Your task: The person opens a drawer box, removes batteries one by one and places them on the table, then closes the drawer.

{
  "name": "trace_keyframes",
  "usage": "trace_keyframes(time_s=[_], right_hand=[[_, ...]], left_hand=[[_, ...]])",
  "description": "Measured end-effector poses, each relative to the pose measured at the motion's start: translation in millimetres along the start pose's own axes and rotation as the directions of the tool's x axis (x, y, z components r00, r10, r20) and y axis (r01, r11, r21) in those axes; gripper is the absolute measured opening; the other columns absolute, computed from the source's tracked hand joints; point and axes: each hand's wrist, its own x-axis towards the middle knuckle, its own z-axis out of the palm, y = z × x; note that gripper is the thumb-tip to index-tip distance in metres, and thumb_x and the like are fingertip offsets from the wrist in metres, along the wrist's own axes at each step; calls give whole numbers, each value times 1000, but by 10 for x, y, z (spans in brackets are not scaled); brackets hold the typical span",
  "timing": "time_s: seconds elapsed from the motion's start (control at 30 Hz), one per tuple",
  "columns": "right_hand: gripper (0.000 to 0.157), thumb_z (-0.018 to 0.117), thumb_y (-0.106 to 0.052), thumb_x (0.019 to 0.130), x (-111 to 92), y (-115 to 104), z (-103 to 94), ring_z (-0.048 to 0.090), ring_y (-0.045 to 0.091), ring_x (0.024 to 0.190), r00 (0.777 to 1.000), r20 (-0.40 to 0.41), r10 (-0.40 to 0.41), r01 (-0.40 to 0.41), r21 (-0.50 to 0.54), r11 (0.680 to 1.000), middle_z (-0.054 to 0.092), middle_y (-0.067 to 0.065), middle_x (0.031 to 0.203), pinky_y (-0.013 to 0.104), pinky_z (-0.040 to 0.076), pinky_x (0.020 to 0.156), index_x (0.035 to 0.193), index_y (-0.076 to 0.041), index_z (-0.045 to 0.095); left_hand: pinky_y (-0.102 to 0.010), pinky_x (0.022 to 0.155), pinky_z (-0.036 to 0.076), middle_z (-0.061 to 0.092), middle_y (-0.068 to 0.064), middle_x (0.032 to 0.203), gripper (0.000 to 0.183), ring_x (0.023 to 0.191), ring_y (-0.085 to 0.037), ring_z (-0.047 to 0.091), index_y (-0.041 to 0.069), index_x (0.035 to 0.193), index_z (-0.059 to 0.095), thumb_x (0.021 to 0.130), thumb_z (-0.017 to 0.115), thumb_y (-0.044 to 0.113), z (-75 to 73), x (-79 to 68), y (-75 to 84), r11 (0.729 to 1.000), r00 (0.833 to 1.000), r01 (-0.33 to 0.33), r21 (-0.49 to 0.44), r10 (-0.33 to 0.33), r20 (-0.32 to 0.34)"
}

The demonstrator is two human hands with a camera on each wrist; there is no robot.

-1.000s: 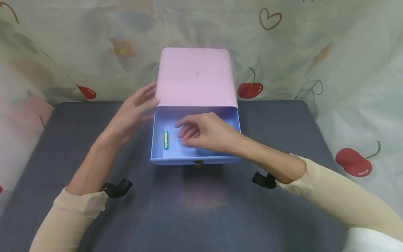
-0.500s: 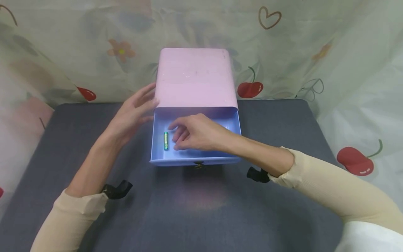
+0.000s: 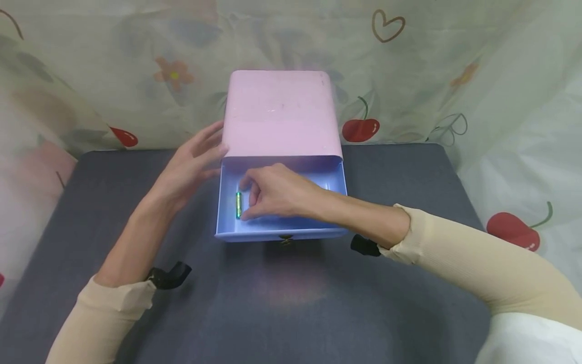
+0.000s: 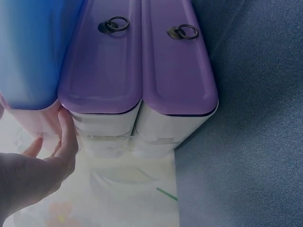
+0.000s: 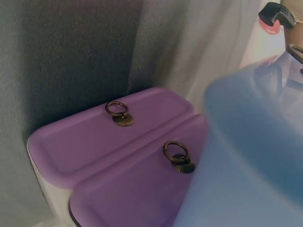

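A small green battery point(image 3: 238, 205) lies lengthwise near the left wall of a pulled-out blue drawer point(image 3: 282, 234) in the head view. My right hand point(image 3: 284, 192) reaches into this drawer from the right. Its index finger and thumb are spread toward the battery's two ends, with the fingertips right beside it. My left hand point(image 3: 188, 164) rests its loosely bent fingers against the left side of the pink-topped box point(image 3: 283, 114). The left wrist view also has the left hand point(image 4: 42, 172) by the box's side. In the right wrist view the right hand is out of frame.
Below the open drawer, two purple drawer fronts with ring pulls, an upper one point(image 4: 102, 61) and a lower one point(image 4: 177, 61), are closed. The box stands at the back of a dark grey table point(image 3: 291, 303). A patterned curtain point(image 3: 173, 30) hangs behind it.
My right hand has moved left inside the drawer, from its middle to beside the battery. The left hand has stayed against the box.
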Motion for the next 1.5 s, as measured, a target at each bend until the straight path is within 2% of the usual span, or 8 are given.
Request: trace_keyframes(time_s=[0.2, 0.4, 0.57, 0.73, 1.23, 1.5], right_hand=[[51, 86, -41, 76, 44, -28, 25, 60, 2, 71, 1000, 15, 6, -5, -106, 994, 66, -12, 75, 20, 48, 69, 112, -13, 64], [55, 86, -46, 73, 57, -29, 52, 59, 3, 69, 1000, -2, 2, -2, -151, 989, 64, -10, 76, 20, 48, 66, 112, -14, 64], [58, 87, -46, 72, 76, -39, 66, 59, 4, 69, 1000, -5, 5, -6, -178, 984, 64, -9, 76, 20, 48, 66, 113, -14, 63], [51, 86, -40, 74, 95, -39, 79, 59, 4, 69, 1000, -12, -2, 0, -194, 981, 64, -9, 76, 20, 48, 65, 112, -14, 63], [40, 80, -34, 82, 89, 9, 56, 59, 4, 69, 998, -13, -60, 57, -164, 985, 64, -10, 75, 20, 47, 67, 113, -14, 65], [34, 81, -31, 80, 38, 75, 34, 59, 0, 68, 995, -40, -96, 94, -45, 995, 65, -13, 74, 19, 48, 70, 107, -15, 67]], left_hand=[[-58, 111, 30, 32, -4, 159, 67, 141, -25, 36, 28, 154, 35, 96, 67, 30, 5, -2, -16, 1000, 1000, -2, -26, 2, 5], [-59, 111, 29, 31, -4, 159, 66, 141, -26, 36, 27, 155, 34, 97, 66, 28, 20, -9, -5, 999, 1000, -7, -31, 7, 12], [-60, 112, 27, 30, -5, 160, 67, 142, -27, 34, 27, 155, 34, 96, 66, 27, 26, -11, 12, 1000, 1000, -7, -28, 7, 12], [-60, 112, 27, 30, -5, 160, 65, 142, -27, 34, 26, 154, 35, 97, 66, 25, 19, -8, 12, 999, 1000, -9, -36, 9, 10], [-60, 112, 27, 28, -5, 161, 68, 144, -26, 32, 27, 155, 34, 96, 67, 29, 6, -11, 26, 1000, 1000, 5, -30, -5, 1], [-59, 112, 28, 29, -4, 161, 68, 143, -25, 34, 28, 155, 34, 95, 68, 29, 9, -6, 15, 1000, 1000, 5, -30, -5, 5]])
